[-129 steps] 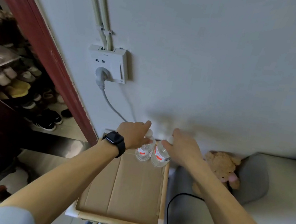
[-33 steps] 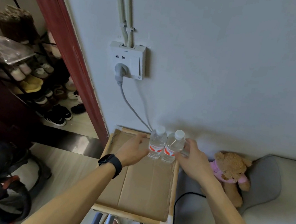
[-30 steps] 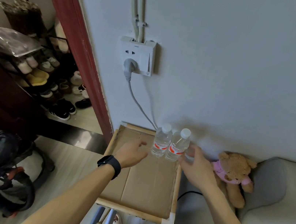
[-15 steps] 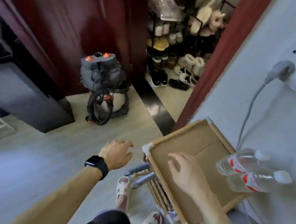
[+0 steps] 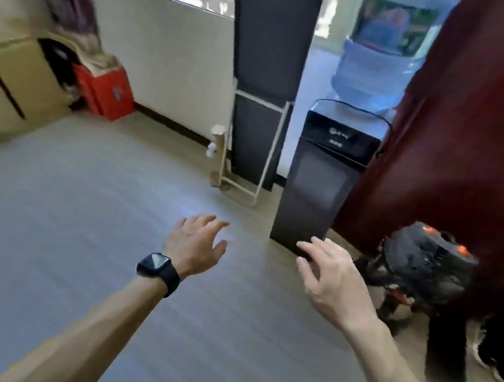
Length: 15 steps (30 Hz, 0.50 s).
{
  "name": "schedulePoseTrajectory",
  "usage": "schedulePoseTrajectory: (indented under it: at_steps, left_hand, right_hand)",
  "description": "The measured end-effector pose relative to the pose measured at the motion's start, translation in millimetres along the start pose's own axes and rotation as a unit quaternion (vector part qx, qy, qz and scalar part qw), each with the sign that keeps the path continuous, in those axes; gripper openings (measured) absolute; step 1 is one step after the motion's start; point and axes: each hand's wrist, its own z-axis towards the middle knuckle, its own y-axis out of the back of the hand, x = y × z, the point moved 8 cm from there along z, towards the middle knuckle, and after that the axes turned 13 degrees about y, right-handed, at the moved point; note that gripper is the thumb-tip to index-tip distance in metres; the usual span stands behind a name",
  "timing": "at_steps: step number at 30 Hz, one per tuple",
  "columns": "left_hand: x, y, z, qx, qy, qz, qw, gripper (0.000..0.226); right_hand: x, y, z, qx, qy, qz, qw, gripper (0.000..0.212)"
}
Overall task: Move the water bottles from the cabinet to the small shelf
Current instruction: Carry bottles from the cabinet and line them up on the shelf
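— What has shifted since half a second ago?

— The view has swung away from the wall. The two clear plastic water bottles with red labels, and the small cardboard-topped shelf they stood on, have gone out of frame. The right hand has come off that shelf, and both hands now hang over the grey floor [image 5: 77, 213].

— How do the hands look?

— The left hand [image 5: 195, 244], with a black smartwatch [image 5: 157, 268] on its wrist, has its fingers spread and a little bent, holding nothing. The right hand [image 5: 329, 277] is much the same: fingers apart, relaxed, empty. The two are apart, backs up.

— And ahead of them?

— A black water dispenser [image 5: 320, 181] carrying a big blue jug [image 5: 377, 62] stands just beyond the right hand, beside a dark red door [image 5: 482, 127]. A black vacuum cleaner with orange spots [image 5: 430, 260] sits at the door's foot. Left of the dispenser, a white metal frame [image 5: 251, 145] stands against a dark panel. Far left, a beige cabinet [image 5: 4, 88] stands near a red box [image 5: 105, 93]. Everything is somewhat blurred.
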Motion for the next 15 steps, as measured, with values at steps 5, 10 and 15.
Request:
schedulePoseTrajectory:
  at_steps: [5,10,15]
  left_hand:
    - [154.1,71.9,68.8,-0.047,0.079,0.030,0.995,0.052]
    - [289.2,162.4,108.1,-0.118,0.148,0.053,0.980,0.050]
    - [385.7,235.6,144.3,-0.162,0.204,0.075,0.963,0.050]
  right_hand:
    - [124.7,-26.6,148.5,-0.014,0.119,-0.002,0.993,0.034]
    - [233.9,-51.5,274.5,0.000,0.200,-0.013,0.980,0.041]
    - [312.1,-69.4,382.8,-0.011,0.262,-0.027,0.965,0.042]
